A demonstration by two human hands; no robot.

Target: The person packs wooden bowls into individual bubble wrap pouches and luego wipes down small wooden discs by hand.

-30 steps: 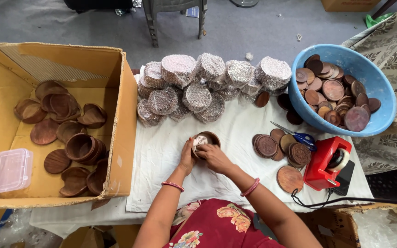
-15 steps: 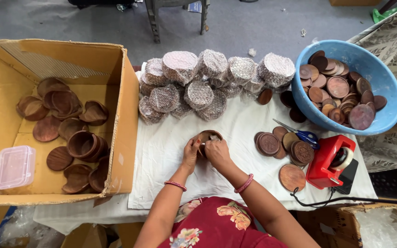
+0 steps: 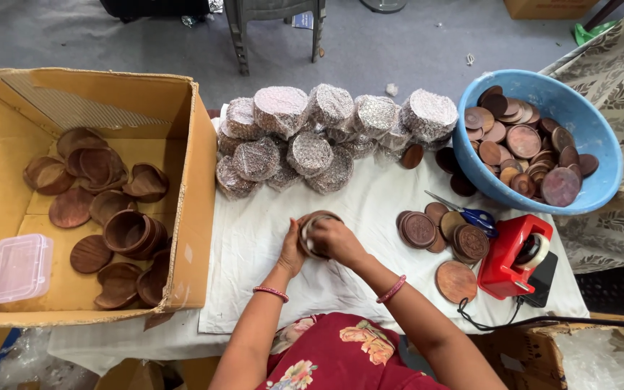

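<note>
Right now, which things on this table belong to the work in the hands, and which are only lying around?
In the work:
- left hand and right hand, both gripping one round wooden piece
- bubble-wrapped bundles
- blue tub of wooden discs
- loose discs
- red tape dispenser

Lying about:
- cardboard box of wooden bowls
- clear plastic container
- blue-handled scissors

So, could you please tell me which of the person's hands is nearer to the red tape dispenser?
Right. The right hand is nearer the red tape dispenser; the left hand sits farther away.

Packing workshop: wrapped bundles, tape dispenser
</note>
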